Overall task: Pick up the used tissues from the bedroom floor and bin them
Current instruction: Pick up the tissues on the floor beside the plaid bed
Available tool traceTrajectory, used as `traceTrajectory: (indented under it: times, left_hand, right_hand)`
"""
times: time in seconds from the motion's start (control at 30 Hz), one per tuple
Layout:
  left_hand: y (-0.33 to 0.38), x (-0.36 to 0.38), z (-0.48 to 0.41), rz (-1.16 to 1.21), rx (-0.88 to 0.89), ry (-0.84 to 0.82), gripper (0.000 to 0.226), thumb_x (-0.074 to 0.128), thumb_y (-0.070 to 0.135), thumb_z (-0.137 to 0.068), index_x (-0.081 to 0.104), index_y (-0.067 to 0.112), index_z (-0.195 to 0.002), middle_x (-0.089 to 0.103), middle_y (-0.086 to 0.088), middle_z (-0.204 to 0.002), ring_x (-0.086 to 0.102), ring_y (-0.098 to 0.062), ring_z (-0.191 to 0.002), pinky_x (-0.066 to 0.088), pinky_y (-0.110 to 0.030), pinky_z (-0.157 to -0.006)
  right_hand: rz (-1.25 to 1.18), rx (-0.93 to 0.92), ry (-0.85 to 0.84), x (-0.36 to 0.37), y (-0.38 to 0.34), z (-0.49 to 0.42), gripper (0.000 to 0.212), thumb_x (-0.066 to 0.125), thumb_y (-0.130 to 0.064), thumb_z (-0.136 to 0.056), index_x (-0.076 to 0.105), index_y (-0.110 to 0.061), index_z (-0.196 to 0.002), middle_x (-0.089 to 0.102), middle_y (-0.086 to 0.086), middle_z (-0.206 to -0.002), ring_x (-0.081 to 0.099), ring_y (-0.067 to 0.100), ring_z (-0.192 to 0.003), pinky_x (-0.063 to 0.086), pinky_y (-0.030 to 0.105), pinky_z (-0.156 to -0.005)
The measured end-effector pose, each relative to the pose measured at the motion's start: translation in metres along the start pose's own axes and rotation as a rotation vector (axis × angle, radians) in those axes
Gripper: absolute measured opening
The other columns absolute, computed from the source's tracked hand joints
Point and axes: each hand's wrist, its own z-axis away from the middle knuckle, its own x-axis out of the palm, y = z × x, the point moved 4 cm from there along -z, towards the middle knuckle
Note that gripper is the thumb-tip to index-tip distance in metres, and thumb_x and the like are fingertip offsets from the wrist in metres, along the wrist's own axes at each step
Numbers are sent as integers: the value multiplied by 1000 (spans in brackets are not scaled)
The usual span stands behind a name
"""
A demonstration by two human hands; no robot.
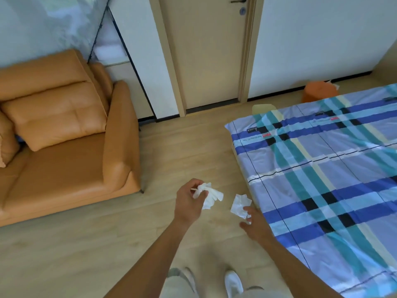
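My left hand (188, 203) is closed around a crumpled white tissue (209, 194) that hangs from its fingers above the wooden floor. My right hand (255, 220) pinches a second white tissue (239, 204) by its lower edge, close to the bed's corner. An orange bin (318, 91) stands far off by the back wall, behind the bed, with something white at its rim.
A bed with a blue and teal plaid sheet (322, 168) fills the right side. An orange leather sofa (64, 136) stands on the left. A shut door (206, 50) is straight ahead. Wooden floor (182, 147) runs between sofa and bed. My feet in white shoes (233, 282) show below.
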Motion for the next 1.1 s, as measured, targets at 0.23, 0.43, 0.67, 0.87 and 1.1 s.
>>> traceTrajectory:
  times: [0.23, 0.43, 0.67, 0.87, 1.1]
  left_hand:
    - [-36, 13, -133, -113, 65, -283, 11, 67, 1, -86, 70, 5, -96, 79, -7, -98, 73, -27, -86, 57, -32, -71]
    - [-78, 43, -203, -199, 89, -459, 8, 69, 9, -85, 70, 9, -93, 75, -1, -85, 66, -17, -74, 43, -10, -58]
    - [-209, 115, -270, -211, -8, -547, 9, 68, 10, -86, 71, 11, -95, 74, 2, -85, 68, -19, -78, 48, -20, -65]
    - [-370, 181, -321, -246, -75, -550, 8, 67, 13, -88, 71, 15, -94, 70, 13, -80, 69, -17, -78, 46, -25, -65]
    - [-545, 241, -354, -248, -91, -569, 10, 67, 10, -86, 71, 17, -92, 78, 10, -87, 72, -8, -74, 50, -17, -57]
  right_hand:
    - [-47, 201, 124, 36, -27, -63, 59, 72, -21, -88, 47, -15, -141, 49, 11, -138, 61, 23, -112, 46, 27, -91]
    - [-132, 419, 164, 72, -15, -92, 60, 75, -20, -85, 51, -15, -139, 51, 12, -136, 62, 25, -108, 49, 33, -95]
    - [-98, 554, 121, 121, 75, -201, 58, 74, -22, -86, 50, -21, -139, 50, 9, -138, 57, 23, -121, 48, 39, -101]
    - [23, 603, 46, 189, 196, -330, 68, 71, -25, -87, 41, -19, -147, 51, 15, -134, 48, 29, -130, 41, 40, -103]
    - [206, 670, 5, 269, 346, -467, 77, 68, -29, -91, 25, -26, -155, 30, 22, -149, 46, 39, -130, 42, 44, -104]
